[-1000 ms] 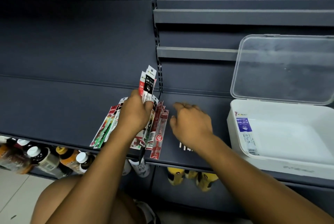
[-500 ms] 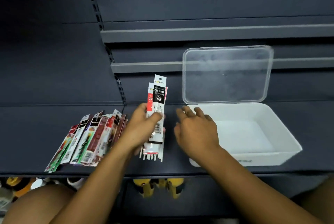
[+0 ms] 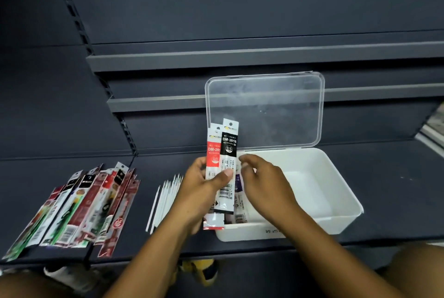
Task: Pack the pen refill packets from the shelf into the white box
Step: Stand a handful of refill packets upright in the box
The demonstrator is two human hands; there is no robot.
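My left hand (image 3: 204,184) grips two refill packets (image 3: 223,153), one red and one black, upright at the left rim of the white box (image 3: 336,216). The box stands on the dark shelf with its clear lid (image 3: 276,110) tipped up at the back. My right hand (image 3: 266,180) hovers over the box's left end with its fingers loosely bent, close to the held packets and holding nothing. Several more refill packets (image 3: 79,208) lie fanned out on the shelf at the left. Loose white refill sticks (image 3: 163,199) lie just left of my left wrist.
The dark shelf (image 3: 396,192) runs across the view, with grey rails on the back panel above it. Below the front edge, on a lower level, bottles (image 3: 199,271) show partly. A knee (image 3: 413,271) is at the bottom right.
My left hand has carried the two packets rightward from the fanned pile to the box's left rim. My right hand has moved along with it over the box. The view has shifted right.
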